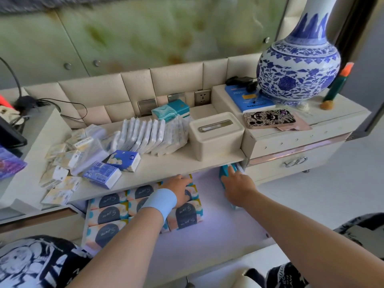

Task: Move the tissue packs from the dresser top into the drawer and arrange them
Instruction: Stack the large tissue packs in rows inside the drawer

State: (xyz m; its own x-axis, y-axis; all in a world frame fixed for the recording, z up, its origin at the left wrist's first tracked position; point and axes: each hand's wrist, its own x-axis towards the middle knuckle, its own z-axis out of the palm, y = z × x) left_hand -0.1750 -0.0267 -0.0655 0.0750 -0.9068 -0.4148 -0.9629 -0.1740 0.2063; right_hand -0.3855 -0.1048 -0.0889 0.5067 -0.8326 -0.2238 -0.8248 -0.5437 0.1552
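The open drawer (218, 235) below the dresser top (170, 165) holds rows of pastel tissue packs (108, 215) with dark arch labels on its left side. My left hand (179, 189), with a light blue wristband, rests flat on the back packs. My right hand (239, 187) grips a teal tissue pack (225, 173) standing on edge at the drawer's right wall. On the dresser top lie two blue packs (124, 160), a row of white packs (149, 138) standing on edge, yellow-white small packs (66, 154) and teal packs (172, 111).
A cream tissue box (216, 136) stands at the right of the dresser top. The raised nightstand (291, 140) carries a phone (269, 119), a blue book (247, 98) and a large blue-white vase (299, 69). Cables and a power strip (18, 107) lie far left.
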